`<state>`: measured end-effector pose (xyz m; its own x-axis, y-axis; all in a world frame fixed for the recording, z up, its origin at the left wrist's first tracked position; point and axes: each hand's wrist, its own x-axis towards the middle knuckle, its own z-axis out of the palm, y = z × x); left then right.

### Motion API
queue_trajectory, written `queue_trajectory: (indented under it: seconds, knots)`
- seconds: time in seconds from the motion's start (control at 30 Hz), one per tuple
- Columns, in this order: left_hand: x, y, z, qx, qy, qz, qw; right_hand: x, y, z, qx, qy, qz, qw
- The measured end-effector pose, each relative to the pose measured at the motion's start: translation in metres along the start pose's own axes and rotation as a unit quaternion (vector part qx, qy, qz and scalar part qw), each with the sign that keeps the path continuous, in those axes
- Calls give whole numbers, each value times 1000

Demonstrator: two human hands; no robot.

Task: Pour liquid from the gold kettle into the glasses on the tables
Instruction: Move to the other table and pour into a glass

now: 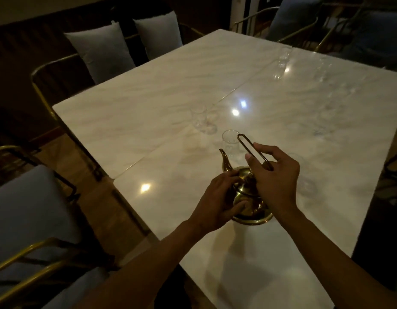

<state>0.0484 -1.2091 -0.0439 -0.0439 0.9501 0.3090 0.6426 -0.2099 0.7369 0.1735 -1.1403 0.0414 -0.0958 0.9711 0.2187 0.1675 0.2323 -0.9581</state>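
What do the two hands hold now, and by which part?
Right hand pinches the gold kettle by its wire handle; left hand grips the kettle's body.

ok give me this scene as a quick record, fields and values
kettle: gold kettle standing on the table, spout toward the far left
left hand: left hand holds the kettle body
right hand: right hand pinches the upright wire handle
nearest glass: glass just beyond the spout, upright
other glasses: second glass further left; more across the table, faint
pouring: not yet
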Motion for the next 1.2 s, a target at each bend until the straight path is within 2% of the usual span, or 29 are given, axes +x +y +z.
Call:
queue_trajectory:
  seconds: [0.23, 0.53, 0.77, 0.9, 1.2]
  knots:
    - [45, -48, -26, -37, -97, 91, 990, 22, 2, 31, -38, 107, 21, 993]
    - [100, -92, -48, -123, -197, 116, 966, 53, -10, 75, -87, 208, 62, 972]
    - [115, -98, -56, -198, -189, 106, 956, 80, -14, 92, -131, 183, 71, 972]
    - [116, -101, -55, -223, -191, 57, 954, 96, -16, 100, -183, 148, 92, 968]
    - [120, -106, -58, -270, -189, 9, 944, 114, -21, 115, -253, 120, 108, 954]
